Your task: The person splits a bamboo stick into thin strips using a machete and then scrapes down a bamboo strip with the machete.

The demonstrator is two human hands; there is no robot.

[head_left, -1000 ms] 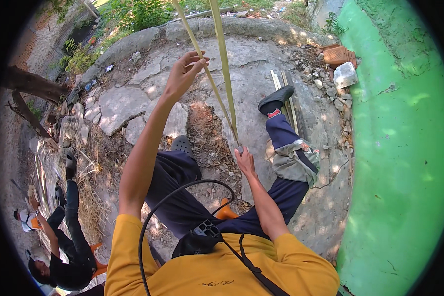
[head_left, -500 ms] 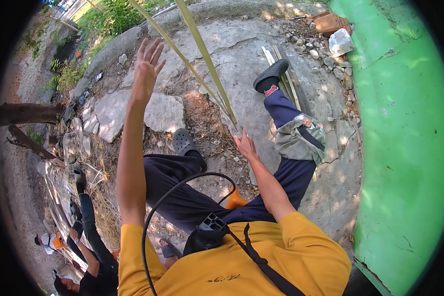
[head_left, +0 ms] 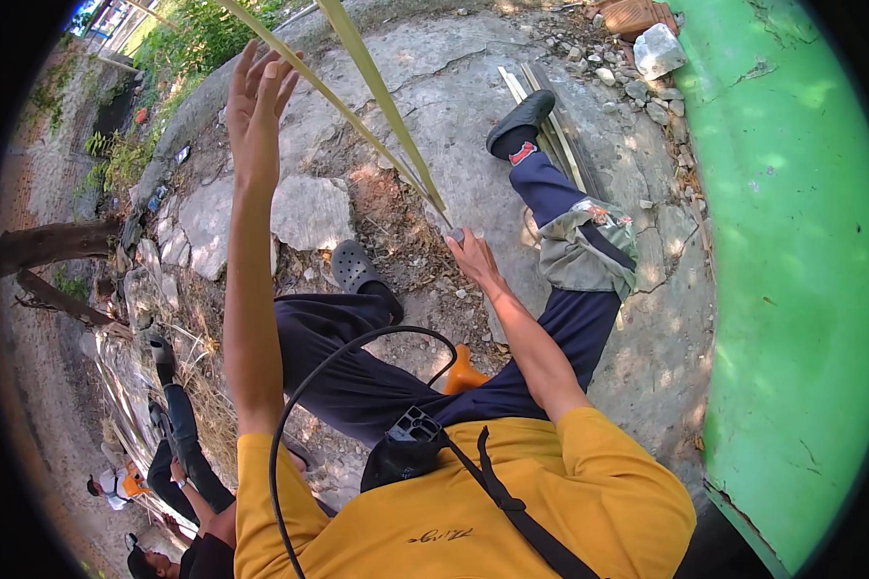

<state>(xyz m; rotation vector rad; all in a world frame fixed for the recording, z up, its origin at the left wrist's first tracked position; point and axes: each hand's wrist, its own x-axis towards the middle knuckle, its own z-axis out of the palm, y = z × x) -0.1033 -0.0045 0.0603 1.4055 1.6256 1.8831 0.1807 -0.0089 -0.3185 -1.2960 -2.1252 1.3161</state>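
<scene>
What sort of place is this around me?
Probably a rough outdoor yard: there's cracked concrete underfoot, a green wall along the right, and leafy bushes toward the upper left.

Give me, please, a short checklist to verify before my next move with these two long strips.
1. Right hand at the lower end of the two strips: ok.
2. What it grips exactly: cannot tell, the fingers hide it.
3. Left hand closed on a strip: not ok, its fingers are extended.
4. Strips apart above the right hand: ok, they form a V.
5. Upper ends free: cannot tell, out of view.
6. Right shoe clear of the slats on the ground: cannot tell, it overlaps them in view.
</scene>
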